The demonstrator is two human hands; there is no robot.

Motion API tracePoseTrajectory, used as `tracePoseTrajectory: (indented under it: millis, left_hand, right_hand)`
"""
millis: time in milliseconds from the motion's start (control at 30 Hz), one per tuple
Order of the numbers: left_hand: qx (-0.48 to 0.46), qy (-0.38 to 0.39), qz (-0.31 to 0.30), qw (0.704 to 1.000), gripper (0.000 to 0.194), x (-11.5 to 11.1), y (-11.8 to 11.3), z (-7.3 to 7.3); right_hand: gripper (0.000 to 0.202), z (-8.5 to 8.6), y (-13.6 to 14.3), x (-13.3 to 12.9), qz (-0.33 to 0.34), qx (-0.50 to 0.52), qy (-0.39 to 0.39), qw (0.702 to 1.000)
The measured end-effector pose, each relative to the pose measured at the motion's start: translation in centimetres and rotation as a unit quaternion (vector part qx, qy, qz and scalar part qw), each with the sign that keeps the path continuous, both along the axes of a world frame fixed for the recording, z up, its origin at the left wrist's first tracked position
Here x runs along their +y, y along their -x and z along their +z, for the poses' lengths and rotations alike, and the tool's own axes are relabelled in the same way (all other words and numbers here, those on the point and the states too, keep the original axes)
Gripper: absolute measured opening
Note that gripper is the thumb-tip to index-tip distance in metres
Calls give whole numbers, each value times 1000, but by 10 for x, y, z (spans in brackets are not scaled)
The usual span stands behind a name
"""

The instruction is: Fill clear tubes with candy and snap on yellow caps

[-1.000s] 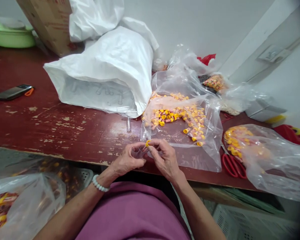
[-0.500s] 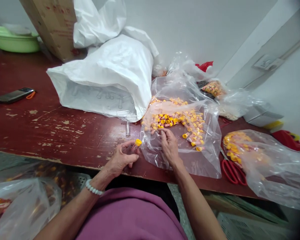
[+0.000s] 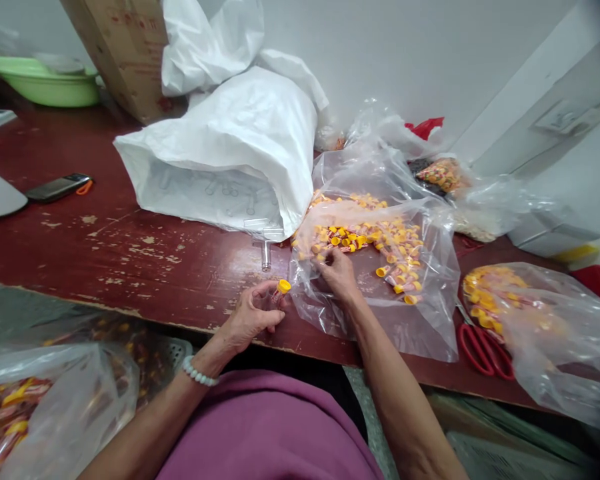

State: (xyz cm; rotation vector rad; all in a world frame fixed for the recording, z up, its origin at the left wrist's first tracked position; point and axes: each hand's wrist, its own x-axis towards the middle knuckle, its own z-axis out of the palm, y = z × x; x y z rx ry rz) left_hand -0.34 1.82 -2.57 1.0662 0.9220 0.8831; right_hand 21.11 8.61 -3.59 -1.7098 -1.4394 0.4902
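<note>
Between the thumb and fingers of my left hand is a small clear tube with a yellow cap and a red-and-white patterned body. My left hand is closed on it, just above the table's front edge. My right hand is at the mouth of a clear plastic bag, its fingers drawn together. What its fingertips hold, if anything, is hidden. Many yellow-capped pieces lie inside that bag. A clear empty tube lies on the table beyond my left hand, by the mouth of a white sack with more clear tubes inside.
Red-handled scissors lie right of the bag, beside another bag of yellow-capped pieces. A phone lies on the left of the worn red table. A cardboard box and green basin stand behind. Filled bags sit below the edge.
My right hand's fingers have curled in at the bag's near-left part. My left hand still holds the capped tube. The whole view has shifted slightly, so things appear farther right.
</note>
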Motion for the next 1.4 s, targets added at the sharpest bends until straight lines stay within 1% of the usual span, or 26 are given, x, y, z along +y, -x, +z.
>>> tracePoseTrajectory:
  millis: [100,133,167,200,233,267,300,400,467,567,633,733,800,867,933,1033,1167,1333,1400]
  left_hand:
    - [26,-7,-8,1000,45,-3,0,0]
    - [34,-10,-14,999,45,-3,-1,1]
    - [41,-15,-21,999,45,-4,-2,1]
    - [47,-24,-27,998,45,-4,-3,1]
    - [52,-35,-32,998,44,-5,-5,1]
    - [56,-49,-36,997,43,-5,-6,1]
    - [59,-61,-39,996,42,-5,-7,2]
    - [54,-79,-42,995,39,-6,-8,4]
    - [50,-80,-39,995,40,-6,-7,5]
    - [53,-81,-41,994,41,-6,-4,6]
    - [52,-86,-44,994,40,-6,-4,6]
    - [70,-99,-31,992,38,-5,-5,6]
    - [88,-94,-20,991,37,-5,-7,6]
    - [90,-73,-18,993,35,-4,-8,6]
    - [73,-49,-22,996,36,-3,-8,6]
    - [51,-7,-28,998,36,-2,-8,6]
    - [51,24,-42,998,33,-1,-6,7]
    - [62,28,-50,996,38,-1,-5,10]
    - [56,24,-51,997,38,-1,-4,9]
  right_hand:
    - [29,12,3,-21,-37,69,-49,996]
    - [29,18,8,-31,-32,107,-69,991]
    - [29,24,15,-43,-14,150,-87,985]
    - [27,29,24,-55,19,190,-96,977]
    - [26,34,33,-66,57,208,-95,972]
    - [23,37,43,-76,85,203,-91,971]
    - [21,40,51,-84,108,177,-88,974]
    - [14,40,66,-98,147,67,-111,981]
    - [11,40,67,-100,172,24,-128,976]
    - [11,40,63,-102,193,-14,-144,971]
    - [17,41,59,-103,212,-55,-153,964]
    - [30,41,57,-106,238,-127,-151,951]
    - [33,41,56,-107,243,-168,-149,944]
    - [33,42,56,-107,251,-195,-150,936]
    - [33,41,57,-107,258,-192,-151,935]
    - [31,35,57,-107,268,-145,-152,940]
    - [31,27,57,-108,282,-99,-153,942]
    - [34,34,56,-110,286,-111,-157,939]
    - [37,37,45,-101,260,-111,-161,946]
